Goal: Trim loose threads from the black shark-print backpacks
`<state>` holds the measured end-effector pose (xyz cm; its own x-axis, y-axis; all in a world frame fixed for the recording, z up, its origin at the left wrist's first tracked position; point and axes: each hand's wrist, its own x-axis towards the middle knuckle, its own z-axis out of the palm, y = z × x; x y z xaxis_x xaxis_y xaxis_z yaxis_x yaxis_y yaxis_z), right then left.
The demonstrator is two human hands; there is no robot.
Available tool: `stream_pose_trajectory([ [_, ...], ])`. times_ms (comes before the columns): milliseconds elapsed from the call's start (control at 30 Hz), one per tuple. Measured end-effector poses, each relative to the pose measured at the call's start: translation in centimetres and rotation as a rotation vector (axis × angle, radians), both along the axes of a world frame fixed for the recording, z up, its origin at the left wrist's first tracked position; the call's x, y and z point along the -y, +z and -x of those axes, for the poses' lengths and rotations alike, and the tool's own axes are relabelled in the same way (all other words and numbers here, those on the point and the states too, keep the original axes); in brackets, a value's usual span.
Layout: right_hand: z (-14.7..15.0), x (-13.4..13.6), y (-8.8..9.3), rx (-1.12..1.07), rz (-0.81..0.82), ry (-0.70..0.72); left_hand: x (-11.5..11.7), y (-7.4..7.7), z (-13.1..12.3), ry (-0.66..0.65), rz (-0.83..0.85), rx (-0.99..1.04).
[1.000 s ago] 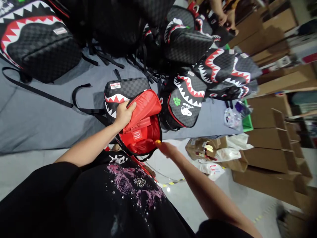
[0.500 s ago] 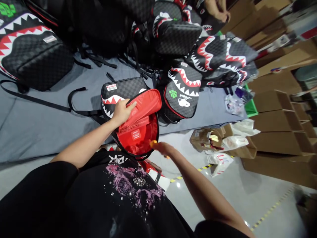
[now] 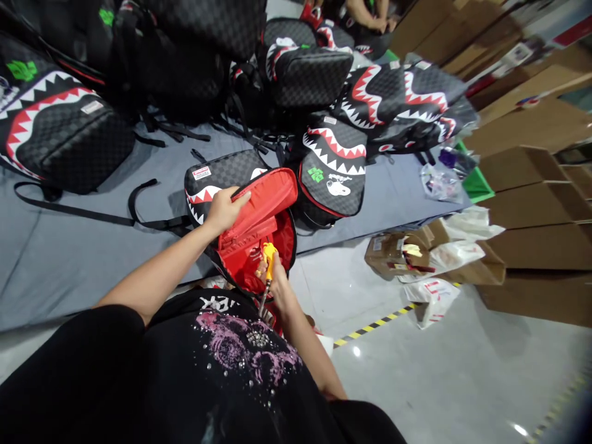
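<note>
A dark checkered backpack [image 3: 234,168] with a shark-teeth print lies unzipped at the front of the table, its red lining [image 3: 285,237] showing. My left hand [image 3: 223,209] is closed on the edge of its lifted front flap [image 3: 272,196]. Over the opening, my right hand [image 3: 279,280] grips a yellow-handled tool [image 3: 269,254] with a thin metal shaft that points down toward my shirt. The exact kind of tool is not clear. Part of the backpack's lower rim is hidden behind my right hand.
Another shark-print backpack [image 3: 333,169] stands just right of the open one. More backpacks [image 3: 76,135] line the table's [image 3: 92,246] back and left. Cardboard boxes [image 3: 531,240] and white plastic bags [image 3: 432,299] are on the right. Another person's hands [image 3: 379,23] show at the top.
My right hand has moved left from the backpack's right rim to over its opening, and the tool has turned upright in it. My left hand still holds the flap.
</note>
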<state>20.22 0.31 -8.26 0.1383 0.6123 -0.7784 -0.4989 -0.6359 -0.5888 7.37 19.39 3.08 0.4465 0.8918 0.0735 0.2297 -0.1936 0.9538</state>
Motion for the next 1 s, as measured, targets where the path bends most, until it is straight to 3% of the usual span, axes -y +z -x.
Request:
stream_pose_trajectory([
  [233, 1.3, 2.2, -1.1, -0.224, -0.114, -0.154, -1.8, 0.7, 0.1, -0.015, -0.059, -0.025],
  [467, 0.3, 1.9, -1.9, -0.265, -0.104, -0.251, -2.5, 1.0, 0.0, -0.057, -0.088, -0.050],
  [833, 0.1, 2.3, -2.0, -0.050, -0.086, -0.230, -2.8, 0.5, 0.2, -0.071, -0.111, -0.069],
  [1000, 1.3, 2.5, -1.9, 0.101, -0.115, -0.063, -2.8, 0.6, 0.2, -0.080, -0.136, -0.066],
])
